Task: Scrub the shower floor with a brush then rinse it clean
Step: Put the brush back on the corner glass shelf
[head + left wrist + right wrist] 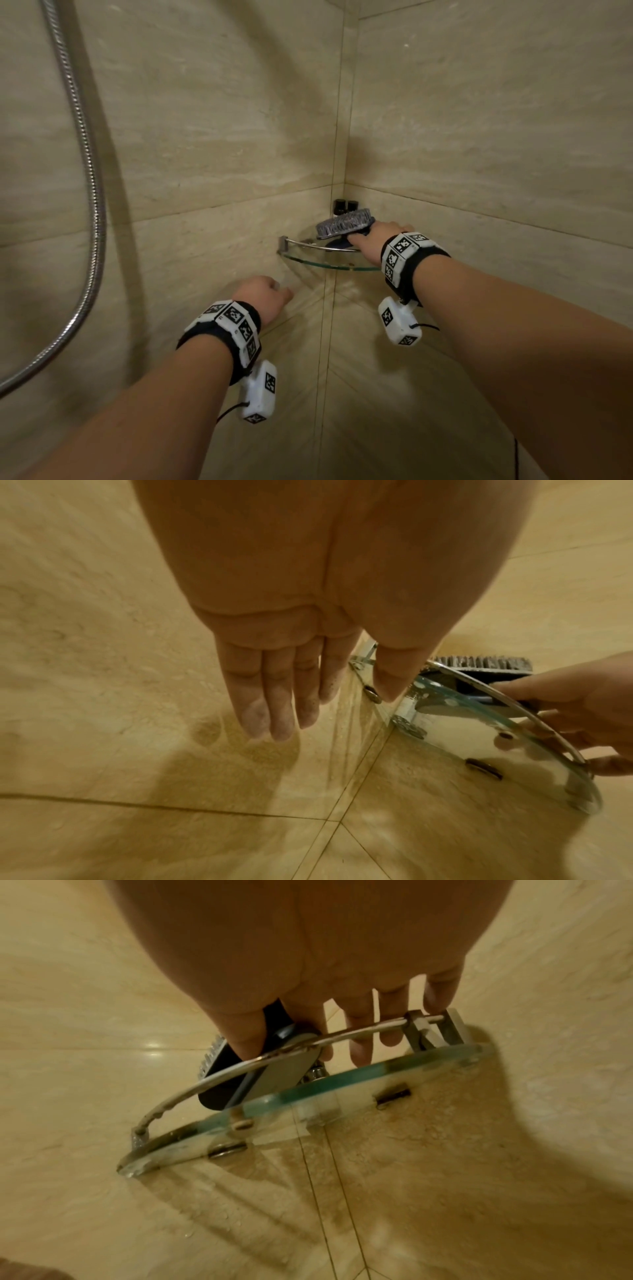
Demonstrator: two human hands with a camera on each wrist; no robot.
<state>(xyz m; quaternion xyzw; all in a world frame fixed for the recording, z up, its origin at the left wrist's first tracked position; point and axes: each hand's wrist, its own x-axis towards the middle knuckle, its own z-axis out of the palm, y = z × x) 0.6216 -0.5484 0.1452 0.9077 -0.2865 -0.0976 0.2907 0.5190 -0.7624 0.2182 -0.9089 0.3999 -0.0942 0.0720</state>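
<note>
A scrub brush [344, 224] with a dark body and grey bristles turned upward sits on the glass corner shelf [318, 263]. My right hand [376, 236] reaches over the shelf's metal rail and holds the brush [222, 1074] by its dark handle between thumb and forefinger; the other fingers [390, 1031] stretch out behind the rail. My left hand [270, 294] hangs below and left of the shelf near the wall tile, holding nothing. In the left wrist view its fingers [274, 696] are straight and together, with foam on the tips.
A metal shower hose [85, 171] hangs down the left wall. Two small black items [346, 205] stand in the corner behind the brush. Beige tiled walls meet at the corner under the shelf [514, 723]; water drops cling to the tiles.
</note>
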